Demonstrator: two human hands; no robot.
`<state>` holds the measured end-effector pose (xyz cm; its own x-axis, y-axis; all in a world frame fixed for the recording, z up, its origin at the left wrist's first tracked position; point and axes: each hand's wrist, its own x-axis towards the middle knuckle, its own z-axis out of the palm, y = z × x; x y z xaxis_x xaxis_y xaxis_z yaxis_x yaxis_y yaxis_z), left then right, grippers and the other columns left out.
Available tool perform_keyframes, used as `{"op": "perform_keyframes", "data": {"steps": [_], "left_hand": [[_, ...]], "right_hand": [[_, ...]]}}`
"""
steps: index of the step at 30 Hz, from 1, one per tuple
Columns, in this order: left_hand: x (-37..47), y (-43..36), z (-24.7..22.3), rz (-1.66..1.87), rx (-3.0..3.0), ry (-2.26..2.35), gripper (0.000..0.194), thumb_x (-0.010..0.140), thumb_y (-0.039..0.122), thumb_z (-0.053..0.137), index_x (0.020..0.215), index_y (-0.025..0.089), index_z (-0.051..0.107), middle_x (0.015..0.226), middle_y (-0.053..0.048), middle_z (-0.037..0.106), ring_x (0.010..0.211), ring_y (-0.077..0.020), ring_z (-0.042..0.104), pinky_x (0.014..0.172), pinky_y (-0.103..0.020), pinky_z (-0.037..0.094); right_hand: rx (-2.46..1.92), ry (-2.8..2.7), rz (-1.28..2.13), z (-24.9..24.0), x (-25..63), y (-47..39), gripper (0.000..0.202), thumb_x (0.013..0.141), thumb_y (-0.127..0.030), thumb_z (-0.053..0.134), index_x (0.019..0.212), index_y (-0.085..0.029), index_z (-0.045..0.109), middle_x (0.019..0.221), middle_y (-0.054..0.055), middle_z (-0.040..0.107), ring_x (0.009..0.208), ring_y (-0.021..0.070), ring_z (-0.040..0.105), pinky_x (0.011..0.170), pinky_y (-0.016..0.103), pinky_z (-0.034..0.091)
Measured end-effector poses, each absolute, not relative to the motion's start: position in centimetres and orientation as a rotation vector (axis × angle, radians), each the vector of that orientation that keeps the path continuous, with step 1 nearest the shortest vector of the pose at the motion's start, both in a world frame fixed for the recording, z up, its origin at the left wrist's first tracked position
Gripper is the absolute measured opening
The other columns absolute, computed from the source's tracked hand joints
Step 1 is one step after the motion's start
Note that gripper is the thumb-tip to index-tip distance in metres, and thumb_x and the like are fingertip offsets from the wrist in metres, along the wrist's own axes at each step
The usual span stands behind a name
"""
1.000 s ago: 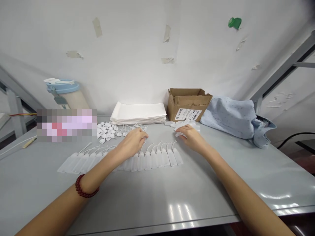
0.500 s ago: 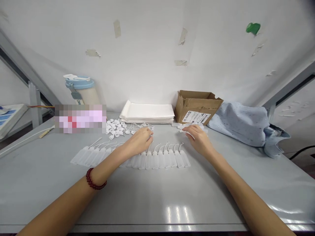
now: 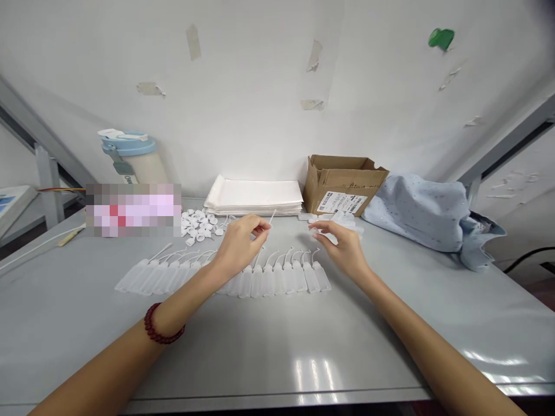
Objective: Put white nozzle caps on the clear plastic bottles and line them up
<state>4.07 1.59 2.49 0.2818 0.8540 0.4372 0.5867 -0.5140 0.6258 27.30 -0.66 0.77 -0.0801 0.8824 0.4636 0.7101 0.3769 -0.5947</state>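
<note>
My left hand (image 3: 240, 240) is closed in a pinch on a thin white tube (image 3: 273, 216), whose end sticks up past the fingertips. My right hand (image 3: 342, 245) pinches a small translucent bottle (image 3: 314, 230), mostly hidden by the fingers. Below the hands lies a row of flat translucent bottles (image 3: 264, 281), side by side, with thin tubes out of their necks; my left forearm covers part of the row. Beyond my left hand are loose white tubes (image 3: 226, 220), partly hidden. More translucent bottles (image 3: 344, 219) lie behind my right hand.
White caps (image 3: 199, 224) are piled left of my left hand. A stack of white padded envelopes (image 3: 255, 193) and an open cardboard box (image 3: 342, 185) stand by the wall. Blue cloth (image 3: 416, 214) lies at right; a tumbler (image 3: 139, 159) stands at left behind a blurred pink object (image 3: 134, 211).
My left hand has lifted from the loose tubes with one tube now showing in its fingers. My right hand has drawn slightly back from the loose bottles, with one in its fingers.
</note>
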Motion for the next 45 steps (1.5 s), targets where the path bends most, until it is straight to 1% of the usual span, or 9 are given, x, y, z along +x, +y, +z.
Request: {"op": "perform_keyframes", "data": {"steps": [6,10,16,20,26,31,38,42,45], "left_hand": [[4.2,1.6,2.4,1.107,2.171,1.325,0.010,0.079,0.015,0.054,0.084,0.016,0.063,0.082,-0.004,0.070,0.074,-0.0171,0.065,0.071,-0.031,0.054],[4.2,1.5,2.3,1.127,2.173,1.303,0.010,0.079,0.014,0.055,0.082,0.016,0.064,0.082,-0.002,0.069,0.074,-0.0161,0.064,0.072,-0.031,0.054],[4.7,0.8,2.5,1.232,2.189,1.187,0.008,0.080,0.012,0.059,0.080,0.017,0.065,0.080,0.000,0.068,0.072,-0.0132,0.063,0.070,-0.027,0.053],[5.2,0.0,2.6,1.332,2.247,1.033,0.008,0.081,0.010,0.061,0.082,0.016,0.065,0.079,-0.001,0.067,0.070,-0.0119,0.062,0.068,-0.026,0.052],[6.0,-1.0,2.6,1.404,2.321,0.900,0.010,0.082,0.006,0.060,0.084,0.015,0.065,0.083,-0.004,0.068,0.074,-0.0128,0.063,0.067,-0.025,0.052],[6.4,-1.5,2.4,1.440,2.395,0.834,0.012,0.082,0.003,0.058,0.085,0.013,0.065,0.084,-0.006,0.067,0.077,-0.0135,0.064,0.068,-0.026,0.053],[6.5,-1.8,2.2,1.417,2.398,0.803,0.013,0.086,0.005,0.056,0.089,0.011,0.068,0.088,-0.008,0.064,0.079,-0.0141,0.063,0.070,-0.026,0.053],[6.6,-2.0,2.1,1.353,2.433,0.768,0.019,0.088,0.008,0.053,0.102,0.011,0.066,0.099,-0.010,0.061,0.089,-0.0161,0.063,0.074,-0.028,0.054],[6.6,-2.3,2.0,1.256,2.476,0.752,0.028,0.090,0.010,0.050,0.117,0.012,0.058,0.112,-0.013,0.058,0.101,-0.0186,0.060,0.082,-0.031,0.054]], "right_hand": [[-1.430,-1.795,0.413,-0.6,27.7,0.5,0.022,0.082,-0.023,0.051,0.102,-0.017,0.060,0.102,0.009,0.070,0.084,0.0195,0.066,0.079,0.035,0.052],[-1.448,-1.805,0.488,-1.1,27.9,0.9,0.034,0.079,-0.019,0.053,0.113,-0.015,0.054,0.097,0.009,0.072,0.081,0.0194,0.068,0.078,0.036,0.053],[-1.424,-1.824,0.422,-0.1,26.9,-0.4,0.039,0.084,-0.026,0.055,0.121,-0.019,0.049,0.100,0.009,0.073,0.089,0.0239,0.067,0.082,0.042,0.051],[-1.312,-1.960,0.368,0.8,25.6,-2.3,0.039,0.085,-0.028,0.059,0.122,-0.023,0.049,0.100,0.008,0.074,0.093,0.0244,0.069,0.078,0.036,0.052],[-1.204,-2.091,0.339,1.1,24.8,-3.5,0.038,0.089,-0.024,0.057,0.124,-0.021,0.045,0.096,0.007,0.074,0.090,0.0214,0.070,0.071,0.029,0.053],[-1.149,-2.092,0.282,1.1,24.8,-3.7,0.036,0.088,-0.020,0.060,0.122,-0.019,0.047,0.093,0.006,0.072,0.077,0.0177,0.068,0.065,0.026,0.052],[-1.105,-2.059,0.274,1.5,24.6,-3.8,0.025,0.086,-0.019,0.061,0.111,-0.017,0.055,0.085,0.004,0.069,0.063,0.0138,0.060,0.060,0.024,0.049],[-1.167,-1.914,0.369,1.7,24.7,-3.7,0.020,0.084,-0.025,0.063,0.102,-0.017,0.058,0.082,0.004,0.068,0.063,0.0143,0.058,0.060,0.026,0.048],[-1.205,-1.694,0.639,2.0,24.7,-3.6,0.021,0.082,-0.030,0.066,0.098,-0.019,0.058,0.082,0.004,0.068,0.070,0.0168,0.062,0.065,0.030,0.051]]}}
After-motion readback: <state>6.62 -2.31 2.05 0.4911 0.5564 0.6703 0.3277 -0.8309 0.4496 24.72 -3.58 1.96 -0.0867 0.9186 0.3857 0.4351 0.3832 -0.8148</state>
